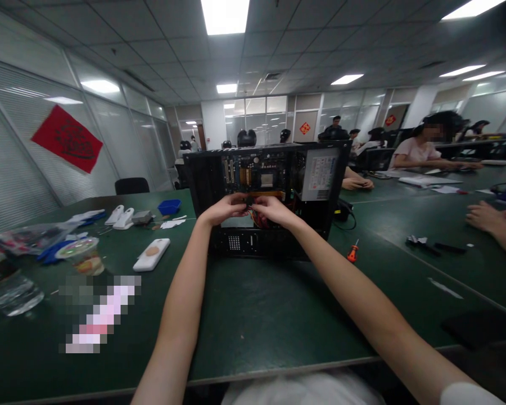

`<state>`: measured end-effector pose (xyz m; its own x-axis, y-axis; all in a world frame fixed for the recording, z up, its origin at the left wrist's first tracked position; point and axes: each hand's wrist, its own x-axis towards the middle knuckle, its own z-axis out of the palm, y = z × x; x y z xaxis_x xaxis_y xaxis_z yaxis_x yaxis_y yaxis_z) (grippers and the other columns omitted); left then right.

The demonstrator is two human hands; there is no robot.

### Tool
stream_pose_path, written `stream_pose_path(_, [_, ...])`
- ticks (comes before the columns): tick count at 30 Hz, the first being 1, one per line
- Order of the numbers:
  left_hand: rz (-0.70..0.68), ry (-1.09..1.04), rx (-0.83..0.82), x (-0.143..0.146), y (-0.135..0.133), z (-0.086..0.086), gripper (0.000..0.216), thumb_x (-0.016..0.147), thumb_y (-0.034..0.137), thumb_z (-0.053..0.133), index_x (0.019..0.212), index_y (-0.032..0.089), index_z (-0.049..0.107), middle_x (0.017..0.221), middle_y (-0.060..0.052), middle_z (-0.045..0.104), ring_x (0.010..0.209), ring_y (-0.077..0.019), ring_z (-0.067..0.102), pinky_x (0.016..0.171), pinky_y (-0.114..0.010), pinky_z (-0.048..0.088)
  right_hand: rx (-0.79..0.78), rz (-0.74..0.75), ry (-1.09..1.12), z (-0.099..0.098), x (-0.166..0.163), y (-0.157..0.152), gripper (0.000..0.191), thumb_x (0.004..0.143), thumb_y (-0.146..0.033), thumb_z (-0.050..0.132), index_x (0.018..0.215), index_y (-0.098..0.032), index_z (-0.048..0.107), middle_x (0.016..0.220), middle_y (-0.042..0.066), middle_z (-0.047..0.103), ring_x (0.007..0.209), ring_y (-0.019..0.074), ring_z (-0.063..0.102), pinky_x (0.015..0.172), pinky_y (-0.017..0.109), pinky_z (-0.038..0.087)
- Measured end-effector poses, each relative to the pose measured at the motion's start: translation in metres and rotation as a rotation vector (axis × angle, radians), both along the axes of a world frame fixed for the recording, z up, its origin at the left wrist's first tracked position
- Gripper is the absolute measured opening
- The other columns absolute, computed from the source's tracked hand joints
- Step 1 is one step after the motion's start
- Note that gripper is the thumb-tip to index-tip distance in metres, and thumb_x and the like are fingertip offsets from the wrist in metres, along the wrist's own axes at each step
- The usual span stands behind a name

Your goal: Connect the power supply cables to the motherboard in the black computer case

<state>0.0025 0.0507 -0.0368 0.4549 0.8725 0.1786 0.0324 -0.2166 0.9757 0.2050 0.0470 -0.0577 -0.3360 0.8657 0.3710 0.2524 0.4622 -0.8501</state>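
Observation:
An opened black computer case (270, 244) stands upright on the green table in front of me, its inside facing me. Within it are a motherboard (255, 169) with a bare square processor area (267, 180) and a labelled power supply (319, 174) at the upper right. My left hand (226, 208) and my right hand (274, 210) meet at the case opening, their fingers pinched around a small black cable connector (249, 201). Coloured wires (259, 219) hang just below the fingers. The connector's far side is hidden.
An orange screwdriver (353, 251) lies right of the case. At left are a white power bank-like block (152, 254), a blue tray (169, 207), a plastic cup (84, 256) and a water bottle (10, 284). Another person's hand (489, 218) rests at right.

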Motion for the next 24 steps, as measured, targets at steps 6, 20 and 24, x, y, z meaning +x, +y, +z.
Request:
stream_pose_path(6, [0.049, -0.077, -0.063, -0.002, -0.002, 0.008, 0.036, 0.071, 0.002, 0.076, 0.106, 0.008, 0.07, 0.101, -0.01, 0.074, 0.086, -0.0152, 0.071, 0.095, -0.033, 0.056, 0.035, -0.018, 0.069, 0.002, -0.005, 0.0, 0.02, 0.091, -0.032, 0.057, 0.092, -0.014, 0.064, 0.065, -0.001, 0.059, 0.053, 0.0093, 0.053, 0.046, 0.018, 0.04])
stream_pose_path(20, [0.256, -0.27, 0.07, 0.042, 0.001, 0.003, 0.034, 0.068, 0.012, 0.082, 0.1, 0.008, 0.071, 0.091, -0.008, 0.075, 0.085, -0.0174, 0.072, 0.097, -0.037, 0.055, 0.056, -0.159, 0.397, 0.007, 0.004, 0.017, 0.032, 0.081, -0.033, 0.064, 0.108, -0.017, 0.068, 0.102, 0.007, 0.072, 0.089, 0.0175, 0.067, 0.068, 0.026, 0.054])
stream_pose_path(24, [0.308, -0.32, 0.104, 0.053, 0.005, -0.002, 0.038, 0.067, 0.019, 0.083, 0.102, 0.009, 0.071, 0.091, -0.009, 0.075, 0.085, -0.0175, 0.072, 0.096, -0.037, 0.055, 0.05, -0.161, 0.421, 0.006, 0.006, 0.021, 0.041, 0.077, -0.037, 0.068, 0.112, -0.016, 0.064, 0.095, 0.007, 0.073, 0.08, 0.0166, 0.068, 0.065, 0.026, 0.054])
